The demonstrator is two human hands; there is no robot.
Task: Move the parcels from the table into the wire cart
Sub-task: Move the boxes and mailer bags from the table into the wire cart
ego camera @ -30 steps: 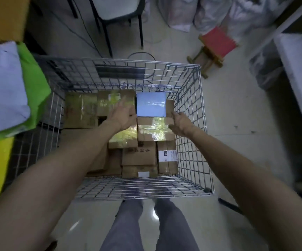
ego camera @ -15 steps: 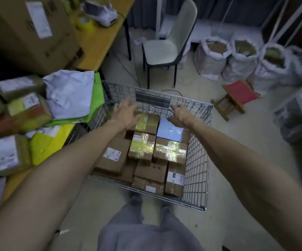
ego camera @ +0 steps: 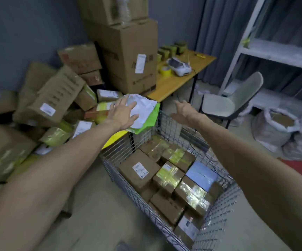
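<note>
Left hand [ego camera: 123,114] rests flat-fingered on white mailer [ego camera: 144,105]; right hand [ego camera: 182,110] hovers, fingers relaxed, above wire cart [ego camera: 217,214].

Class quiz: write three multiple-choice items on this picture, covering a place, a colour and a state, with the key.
1. Where is the blue box? A in the cart; B on the chair; C on the shelf.
2. What colour is the tape roll on the table? A red; B yellow; C black.
3. The right hand is: A open and empty; B gripping a box; C pinching tape.
Key: A, it lies among the cart's boxes; B, the roll is yellow; A, its fingers are spread, holding nothing.
</note>
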